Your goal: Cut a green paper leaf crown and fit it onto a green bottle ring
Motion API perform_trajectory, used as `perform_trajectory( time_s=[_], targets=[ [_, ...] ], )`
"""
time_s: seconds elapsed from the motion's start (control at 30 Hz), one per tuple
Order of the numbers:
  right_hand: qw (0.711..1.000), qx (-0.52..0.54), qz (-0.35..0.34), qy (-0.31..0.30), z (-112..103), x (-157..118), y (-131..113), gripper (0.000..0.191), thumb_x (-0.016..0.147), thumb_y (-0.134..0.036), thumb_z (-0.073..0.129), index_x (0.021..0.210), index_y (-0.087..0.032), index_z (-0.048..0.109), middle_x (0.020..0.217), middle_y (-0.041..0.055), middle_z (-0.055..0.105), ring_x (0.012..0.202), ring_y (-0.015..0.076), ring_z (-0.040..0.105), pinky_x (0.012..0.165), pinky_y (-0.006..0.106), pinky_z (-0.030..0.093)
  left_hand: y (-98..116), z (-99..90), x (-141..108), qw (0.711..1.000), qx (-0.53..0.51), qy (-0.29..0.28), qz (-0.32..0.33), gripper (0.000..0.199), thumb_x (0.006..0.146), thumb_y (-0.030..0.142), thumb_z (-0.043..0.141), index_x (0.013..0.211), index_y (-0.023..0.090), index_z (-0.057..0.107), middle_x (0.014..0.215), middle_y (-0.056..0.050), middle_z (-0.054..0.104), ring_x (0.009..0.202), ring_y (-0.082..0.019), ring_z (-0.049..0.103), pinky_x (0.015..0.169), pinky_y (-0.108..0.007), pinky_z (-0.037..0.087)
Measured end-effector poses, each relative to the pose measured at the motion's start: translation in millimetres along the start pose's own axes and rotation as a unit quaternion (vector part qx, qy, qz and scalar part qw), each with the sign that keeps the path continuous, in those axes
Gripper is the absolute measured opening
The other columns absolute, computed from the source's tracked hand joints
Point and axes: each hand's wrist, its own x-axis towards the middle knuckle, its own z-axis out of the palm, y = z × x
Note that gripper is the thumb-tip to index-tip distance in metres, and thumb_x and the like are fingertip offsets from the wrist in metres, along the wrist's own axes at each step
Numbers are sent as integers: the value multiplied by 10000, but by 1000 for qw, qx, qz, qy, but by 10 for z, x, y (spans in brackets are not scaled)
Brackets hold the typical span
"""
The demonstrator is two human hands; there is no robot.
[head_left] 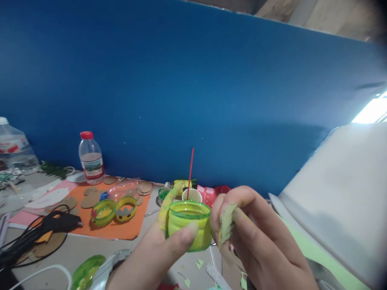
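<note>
A small yellow-green painted cup with a darker green rim is held upright in my left hand, thumb across its front and paint-stained fingers behind it. Just right of the cup, my right hand pinches a pale green paper piece with a jagged edge between thumb and fingers. The paper is close to the cup's right side; whether they touch is unclear. A thin red stick rises behind the cup, near a white paper cup.
Orange paper at left carries two yellow-green rings and cardboard pieces. A red-capped bottle stands behind. A black glue gun with cables lies at far left. Green paper scraps lie below the hands. A blue panel rises behind.
</note>
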Motion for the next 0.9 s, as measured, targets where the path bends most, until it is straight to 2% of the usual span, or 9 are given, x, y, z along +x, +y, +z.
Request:
perform_trajectory(
  time_s=[0.1, 0.2, 0.27, 0.33, 0.4, 0.53, 0.7, 0.8, 0.9],
  targets=[
    [995, -93, -36, -1, -48, -3, -41, 156, 959, -344, 497, 872, -240, 574, 727, -10, 548, 619, 92, 528, 565, 159, 477, 83, -23, -17, 999, 44, -12, 18, 552, 858, 411, 620, 1341, 193, 465, 1261, -133, 635, 1154, -290, 592, 1014, -455, 430],
    [956, -275, -95, -25, -131, 6, -123, 100, 965, -239, 467, 911, -243, 551, 796, 1, 576, 712, 107, 573, 628, 162, 496, 131, -81, -30, 992, 115, -54, -6, 597, 799, 293, 716, 1334, 230, 459, 1177, -95, 681, 1093, -262, 629, 1004, -423, 435],
    [913, -387, -108, -66, -183, 10, -187, 116, 955, -186, 436, 899, -233, 526, 861, 16, 583, 787, 127, 585, 668, 185, 505, 166, -111, -39, 985, 165, -45, -20, 691, 765, 244, 750, 1369, 250, 412, 1168, -75, 684, 1103, -254, 624, 1022, -427, 416],
    [885, -442, -100, -101, -215, 3, -239, 142, 954, -173, 383, 894, -230, 498, 885, 24, 577, 801, 140, 586, 659, 210, 513, 218, -121, -43, 982, 184, -33, -34, 761, 765, 227, 747, 1409, 284, 345, 1165, -55, 687, 1082, -245, 637, 983, -416, 450],
    [875, -460, -96, -113, -217, -15, -270, 170, 956, -166, 335, 914, -236, 485, 871, 19, 577, 769, 137, 592, 627, 214, 517, 287, -110, -42, 979, 192, -36, -62, 735, 775, 213, 734, 1396, 296, 349, 1152, -33, 695, 1060, -238, 650, 942, -394, 482],
    [858, -489, -117, -104, -168, -49, -272, 155, 936, -149, 341, 901, -236, 464, 786, -4, 577, 638, 114, 587, 546, 198, 504, 431, -57, -39, 974, 204, -48, -90, 545, 785, 176, 716, 1260, 249, 459, 1164, -24, 687, 1058, -218, 654, 893, -333, 513],
    [835, -529, -133, -75, -145, -30, -234, 138, 962, -175, 358, 925, -240, 474, 802, -2, 603, 604, 102, 589, 475, 188, 476, 471, -69, -29, 967, 227, -38, -105, 578, 784, 157, 711, 1280, 259, 431, 1161, -18, 686, 1065, -217, 654, 832, -281, 534],
    [815, -548, -184, -45, -162, 11, -205, 131, 960, -165, 396, 989, -244, 496, 891, 14, 624, 730, 123, 627, 586, 206, 509, 463, -127, -34, 962, 260, -20, -75, 731, 752, 176, 745, 1362, 322, 369, 1150, 7, 693, 1081, -235, 648, 805, -274, 539],
    [788, -549, -274, -42, -194, 64, -186, 166, 923, -113, 458, 1013, -242, 509, 952, 26, 618, 893, 157, 619, 779, 261, 515, 520, -160, -74, 951, 294, 35, -92, 774, 741, 204, 753, 1404, 295, 362, 1146, -21, 701, 1080, -265, 645, 813, -300, 541]
  ],
)
